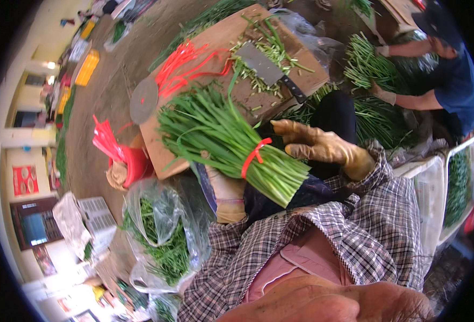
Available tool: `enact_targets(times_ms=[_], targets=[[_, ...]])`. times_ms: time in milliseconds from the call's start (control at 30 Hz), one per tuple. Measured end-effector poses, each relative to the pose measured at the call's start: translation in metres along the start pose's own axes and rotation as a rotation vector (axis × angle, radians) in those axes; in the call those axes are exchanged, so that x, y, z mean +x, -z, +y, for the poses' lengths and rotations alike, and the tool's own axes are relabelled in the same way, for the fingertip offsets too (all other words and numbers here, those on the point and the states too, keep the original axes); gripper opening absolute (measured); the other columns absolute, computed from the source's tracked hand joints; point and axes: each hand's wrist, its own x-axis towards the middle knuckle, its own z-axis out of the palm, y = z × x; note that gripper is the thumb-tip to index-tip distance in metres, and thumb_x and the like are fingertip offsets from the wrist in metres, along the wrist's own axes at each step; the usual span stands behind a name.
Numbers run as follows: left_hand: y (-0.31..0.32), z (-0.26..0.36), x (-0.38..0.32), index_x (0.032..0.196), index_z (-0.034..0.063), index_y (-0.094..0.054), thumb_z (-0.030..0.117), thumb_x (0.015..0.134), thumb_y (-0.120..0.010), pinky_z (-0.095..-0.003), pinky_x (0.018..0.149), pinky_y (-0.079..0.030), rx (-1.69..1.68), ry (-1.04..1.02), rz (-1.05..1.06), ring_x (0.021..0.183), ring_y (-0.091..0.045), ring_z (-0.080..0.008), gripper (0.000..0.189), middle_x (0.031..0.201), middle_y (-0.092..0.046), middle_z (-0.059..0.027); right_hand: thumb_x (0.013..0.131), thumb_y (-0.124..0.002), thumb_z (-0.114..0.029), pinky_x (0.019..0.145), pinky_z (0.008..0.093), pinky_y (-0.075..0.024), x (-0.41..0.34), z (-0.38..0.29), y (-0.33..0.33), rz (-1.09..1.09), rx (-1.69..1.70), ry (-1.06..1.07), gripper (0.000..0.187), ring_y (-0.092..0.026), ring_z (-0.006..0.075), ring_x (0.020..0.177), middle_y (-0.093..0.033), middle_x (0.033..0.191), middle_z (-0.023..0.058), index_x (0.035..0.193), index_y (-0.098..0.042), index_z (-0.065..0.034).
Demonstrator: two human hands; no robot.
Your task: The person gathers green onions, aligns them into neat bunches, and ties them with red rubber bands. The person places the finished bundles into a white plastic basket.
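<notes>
My gloved left hand (227, 185) is under a bundle of garlic chives (217, 124) bound with a red tie (254, 157), supporting it; its fingers are mostly hidden by the leaves. The cut stem ends point toward my lap. To the right of the bundle, my right hand (317, 145), in a stained yellowish glove, is spread and holds nothing. Beyond the bundle, a cleaver (261, 64) with a black handle lies on a wooden board (305, 52) among chopped stem pieces. Loose red ties (180, 64) lie on the board's left part, near a round grey disc (144, 100).
A red bucket (138, 165) with more ties stands left of the board. Nearer sits a clear plastic bag (160, 233) of greens. At right are white crates (430, 193) and a co-worker (454, 80) handling green stalks (368, 64).
</notes>
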Motion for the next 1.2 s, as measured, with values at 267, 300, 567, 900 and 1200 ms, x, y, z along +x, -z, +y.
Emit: enact_targets(times_ms=[267, 300, 567, 900, 1200], targets=[[-0.029, 0.0, -0.014, 0.137, 0.0099, -0.05, 0.054, 0.094, -0.053, -0.0404, 0.104, -0.042, 0.409, -0.227, 0.172, 0.121, -0.051, -0.0251, 0.061, 0.133, -0.054, -0.0084, 0.097, -0.049, -0.048, 0.101, 0.046, -0.0434, 0.119, -0.012, -0.045, 0.049, -0.605, 0.432, 0.067, -0.051, 0.0455, 0.121, -0.047, 0.134, 0.0286, 0.145, -0.036, -0.0031], [-0.029, 0.004, -0.013, 0.134, 0.009, -0.052, 0.052, 0.093, -0.056, -0.0415, 0.105, -0.042, 0.575, -0.334, 0.22, 0.121, -0.052, -0.0258, 0.06, 0.134, -0.055, -0.008, 0.096, -0.05, -0.051, 0.1, 0.0463, -0.0446, 0.141, -0.008, -0.037, 0.028, -0.487, 0.303, 0.069, -0.053, 0.044, 0.119, -0.05, 0.134, 0.0275, 0.145, -0.036, -0.0044], [-0.041, 0.056, -0.004, 0.14, 0.006, -0.046, 0.053, 0.093, -0.055, -0.0442, 0.113, -0.033, 0.225, -0.276, 0.041, 0.129, -0.045, -0.0279, 0.067, 0.143, -0.049, -0.0099, 0.098, -0.048, -0.05, 0.081, 0.0471, -0.051, 0.118, 0.014, 0.047, 0.621, -0.657, 0.065, 0.073, -0.064, 0.0375, 0.101, -0.065, 0.103, 0.028, 0.144, -0.031, 0.0031], [-0.152, -0.024, -0.01, 0.144, 0.0072, -0.04, 0.059, 0.093, -0.051, -0.0451, 0.111, -0.035, 0.481, 0.254, -0.134, 0.13, -0.044, -0.0287, 0.074, 0.143, -0.045, -0.0121, 0.088, -0.071, -0.039, 0.088, 0.0304, -0.0512, -0.07, -0.053, -0.003, 0.144, 0.482, -0.039, 0.052, -0.062, 0.0142, 0.099, -0.066, 0.111, 0.0069, 0.122, -0.061, -0.0004], [-0.175, -0.143, 0.025, 0.134, 0.0005, -0.049, 0.044, 0.098, -0.053, -0.0516, 0.111, -0.037, 0.428, 0.846, -0.496, 0.129, -0.047, -0.0346, 0.056, 0.133, -0.053, -0.0182, 0.085, -0.072, -0.039, 0.092, 0.0336, -0.0493, -0.297, -0.073, -0.027, 1.222, 0.153, 0.112, 0.058, -0.059, 0.0187, 0.107, -0.063, 0.119, 0.0094, 0.129, -0.056, -0.0044]])
